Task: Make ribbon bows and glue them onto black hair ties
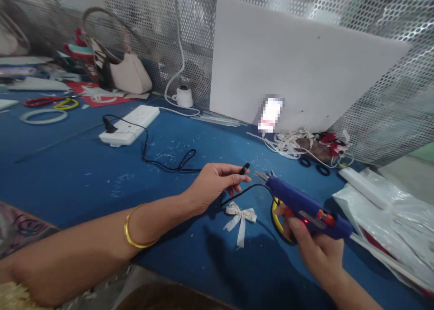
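Between the thumb and fingers of my left hand point(217, 185) is a small black clip point(244, 169), its far end sticking up past the fingertips. My right hand point(315, 251) grips a blue hot glue gun point(294, 194) by its handle, with a red light lit on its side. The metal nozzle points left, a short gap away from the clip. Below my left fingertips, a white ribbon bow point(240, 215) lies on the blue table. A yellow ring-shaped handle point(276, 217) is partly hidden behind my right hand.
The gun's black cord point(159, 166) runs to a white power strip point(130, 125) at left. A lit phone point(270, 114) leans on a white board point(298, 61). White cords point(288, 145) bunch nearby. Plastic bags point(389, 215) lie at right, a handbag point(130, 72) at back left.
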Action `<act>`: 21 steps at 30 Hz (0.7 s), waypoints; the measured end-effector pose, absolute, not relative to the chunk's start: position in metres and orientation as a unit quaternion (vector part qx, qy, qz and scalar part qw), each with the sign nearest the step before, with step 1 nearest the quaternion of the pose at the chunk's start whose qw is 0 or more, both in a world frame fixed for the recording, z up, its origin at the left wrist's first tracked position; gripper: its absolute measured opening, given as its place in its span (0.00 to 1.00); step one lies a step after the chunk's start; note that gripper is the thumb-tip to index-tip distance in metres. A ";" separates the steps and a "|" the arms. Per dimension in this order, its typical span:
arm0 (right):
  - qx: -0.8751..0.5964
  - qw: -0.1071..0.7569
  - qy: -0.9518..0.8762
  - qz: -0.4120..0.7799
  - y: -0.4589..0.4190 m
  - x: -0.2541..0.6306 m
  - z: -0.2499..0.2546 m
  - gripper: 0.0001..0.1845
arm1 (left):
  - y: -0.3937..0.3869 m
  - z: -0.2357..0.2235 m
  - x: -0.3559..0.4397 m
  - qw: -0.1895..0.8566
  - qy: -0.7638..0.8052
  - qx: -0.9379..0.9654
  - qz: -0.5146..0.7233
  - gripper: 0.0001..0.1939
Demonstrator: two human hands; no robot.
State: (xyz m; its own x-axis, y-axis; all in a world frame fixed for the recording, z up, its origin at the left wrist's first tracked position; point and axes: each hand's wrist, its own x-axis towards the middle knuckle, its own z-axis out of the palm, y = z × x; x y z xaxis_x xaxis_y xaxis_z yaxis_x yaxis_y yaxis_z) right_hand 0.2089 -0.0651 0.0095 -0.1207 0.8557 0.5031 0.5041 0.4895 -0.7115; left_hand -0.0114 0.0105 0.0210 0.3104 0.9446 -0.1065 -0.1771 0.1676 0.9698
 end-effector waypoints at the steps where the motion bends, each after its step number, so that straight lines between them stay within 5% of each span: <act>1: -0.461 0.488 -0.705 0.230 -0.064 0.208 0.011 0.07 | 0.011 0.020 -0.011 0.656 0.400 0.475 0.429 0.14; 6: -0.450 0.584 -0.541 0.406 -0.054 0.205 0.021 0.14 | 0.015 0.014 -0.012 0.678 0.390 0.446 0.434 0.15; 13: -0.468 0.649 -0.364 0.477 -0.024 0.222 0.017 0.14 | 0.010 0.017 -0.012 0.714 0.349 0.428 0.431 0.15; 21: -0.546 0.565 -0.335 0.521 0.014 0.227 0.002 0.15 | 0.000 0.019 -0.010 0.735 0.250 0.484 0.403 0.17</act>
State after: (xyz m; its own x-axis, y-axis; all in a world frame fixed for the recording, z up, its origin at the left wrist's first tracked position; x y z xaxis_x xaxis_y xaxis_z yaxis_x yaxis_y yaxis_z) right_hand 0.2268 0.0145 0.0016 0.2339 0.9535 -0.1899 -0.2228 -0.1375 -0.9651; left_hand -0.0102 0.0000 0.0194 0.5506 0.8345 0.0221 -0.3501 0.2069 0.9136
